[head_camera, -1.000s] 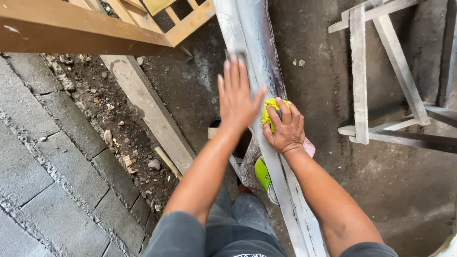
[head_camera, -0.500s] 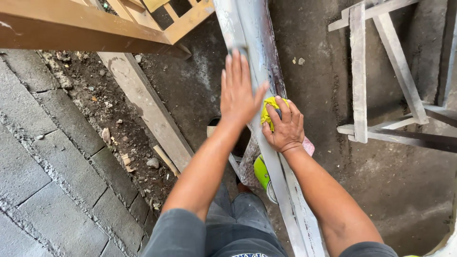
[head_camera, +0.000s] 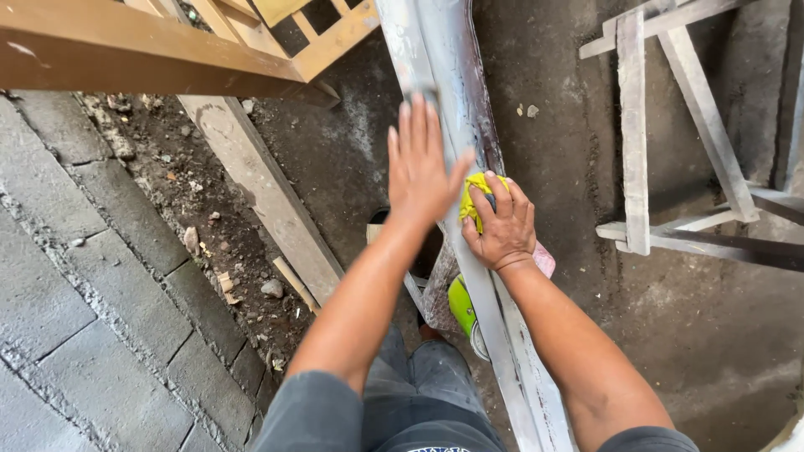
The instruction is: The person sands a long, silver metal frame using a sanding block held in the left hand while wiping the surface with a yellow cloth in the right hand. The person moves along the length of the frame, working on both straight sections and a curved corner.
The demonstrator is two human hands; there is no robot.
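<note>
Right hand (head_camera: 501, 226) presses crumpled yellow cloth (head_camera: 474, 194) on grey beam (head_camera: 444, 67).

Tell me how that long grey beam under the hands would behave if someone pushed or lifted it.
The beam looks stiff: it runs straight past both hands without sagging. Its length suggests it is heavy and awkward to lift alone. The left hand lies flat on it and the right hand presses a yellow cloth there, so it probably won't roll easily.
</note>
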